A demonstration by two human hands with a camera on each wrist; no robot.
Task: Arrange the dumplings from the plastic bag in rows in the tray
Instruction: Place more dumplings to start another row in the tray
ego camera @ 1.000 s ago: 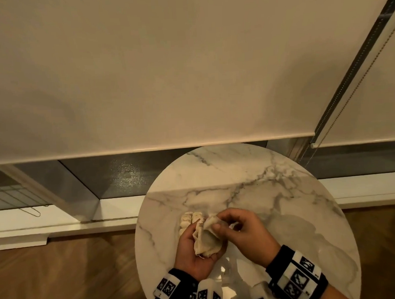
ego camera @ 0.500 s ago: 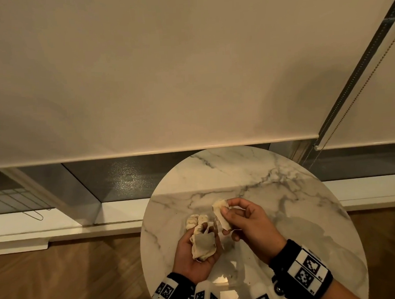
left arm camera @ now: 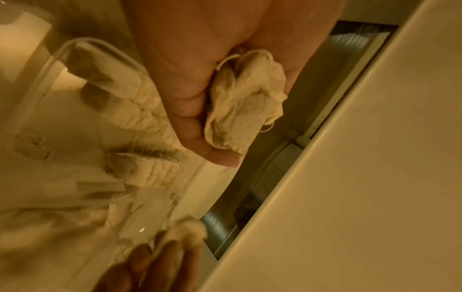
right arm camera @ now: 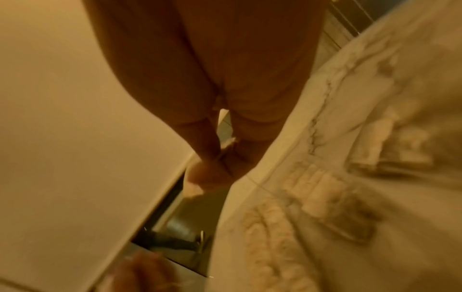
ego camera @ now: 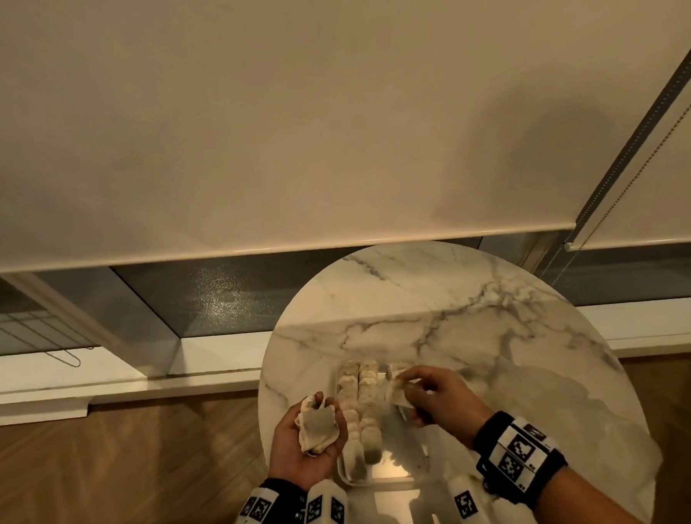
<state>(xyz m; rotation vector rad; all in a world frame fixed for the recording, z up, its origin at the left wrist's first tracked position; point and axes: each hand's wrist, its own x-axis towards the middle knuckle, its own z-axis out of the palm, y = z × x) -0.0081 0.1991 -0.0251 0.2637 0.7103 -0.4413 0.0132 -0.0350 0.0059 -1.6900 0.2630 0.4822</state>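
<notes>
dumplings sit bunched in my left hand, palm up, fingers curled round them, just left of the tray. two rows already lie in the tray on the marble bench. my right hand pinches one dumpling in its fingers over the tray's right side.

No readable text; wrist bands carry only square coded markers.
</notes>
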